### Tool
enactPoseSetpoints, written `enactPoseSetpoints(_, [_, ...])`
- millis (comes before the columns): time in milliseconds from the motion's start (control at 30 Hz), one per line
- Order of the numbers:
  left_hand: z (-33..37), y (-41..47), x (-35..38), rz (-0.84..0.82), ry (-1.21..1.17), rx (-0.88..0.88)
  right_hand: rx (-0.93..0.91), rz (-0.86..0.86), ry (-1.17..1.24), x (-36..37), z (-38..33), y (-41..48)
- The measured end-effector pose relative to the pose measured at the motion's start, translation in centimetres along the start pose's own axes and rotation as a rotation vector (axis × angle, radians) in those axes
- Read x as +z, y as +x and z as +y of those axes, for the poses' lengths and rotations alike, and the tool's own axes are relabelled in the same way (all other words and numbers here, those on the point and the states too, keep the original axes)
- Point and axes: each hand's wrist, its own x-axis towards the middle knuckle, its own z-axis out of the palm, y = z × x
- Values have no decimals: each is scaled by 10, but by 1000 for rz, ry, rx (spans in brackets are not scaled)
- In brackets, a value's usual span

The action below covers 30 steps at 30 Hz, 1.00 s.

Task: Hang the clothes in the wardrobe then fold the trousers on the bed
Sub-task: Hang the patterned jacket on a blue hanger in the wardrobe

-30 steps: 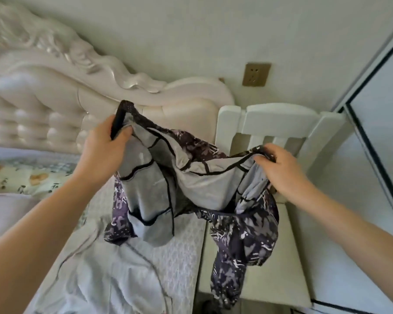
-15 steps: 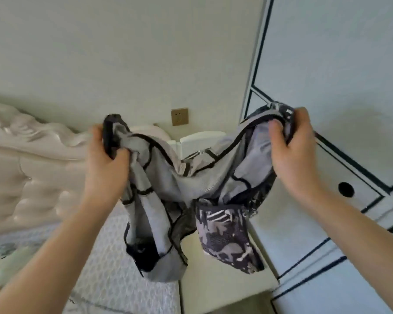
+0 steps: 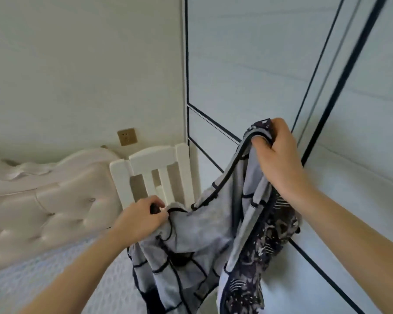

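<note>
A grey garment (image 3: 204,241) with black seam lines and a dark patterned outer side hangs between my two hands, inside out. My right hand (image 3: 275,152) grips its black-trimmed edge up high, close to the pale wardrobe door (image 3: 247,64). Lower and to the left, my left hand (image 3: 143,219) pinches another part of the same trimmed edge, in front of the white chair. The cloth sags down past the bottom of the view. The wardrobe doors look closed.
A white slatted chair (image 3: 154,164) stands between the bed and the wardrobe. The padded cream headboard (image 3: 48,200) and the white textured bedcover (image 3: 61,275) fill the lower left. A brass wall socket (image 3: 127,136) sits above the chair.
The view has swung up and right toward the wardrobe. My left hand has dropped lower with its edge of the garment, while my right hand stays high.
</note>
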Motion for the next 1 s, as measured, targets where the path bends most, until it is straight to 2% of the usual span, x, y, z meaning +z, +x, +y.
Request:
enactPoseSetpoints(67, [17,-8,19,-214,168,24,-19,32,18,-25,-9,-8])
enactPoseSetpoints(100, [30,-12,30,-253,236,65,-21,45,31,-38,-12,-13])
enactPoseSetpoints(167, [65,-22,54,-215,224,194,-23,49,47,-59,-18,-26])
enactPoseSetpoints(267, [114,-35,90,-87,30,324,-36,53,74,-89,-26,-52])
enactPoseSetpoints(400, [144,-49,104,73,-449,211,-113,189,61,-144,-28,-88])
enactPoseSetpoints(467, [158,-61,98,151,-575,201,-134,190,-32,-168,-18,-113])
enactPoseSetpoints(567, [189,-79,91,221,-597,276,-92,86,-309,-193,6,-151])
enactPoseSetpoints(700, [238,-104,83,241,-549,447,11,-193,-822,-226,40,-188])
enactPoseSetpoints(800, [273,-121,85,220,-500,588,183,-479,-992,-247,58,-216])
enactPoseSetpoints(833, [283,-127,89,207,-471,635,247,-524,-1006,-252,59,-223])
enactPoseSetpoints(900, [300,-137,98,152,-414,710,257,-427,-989,-264,60,-231])
enactPoseSetpoints(967, [314,-145,109,97,-373,770,138,-246,-900,-271,55,-235])
enactPoseSetpoints(1000, [321,-148,114,76,-370,793,89,-216,-824,-273,51,-236])
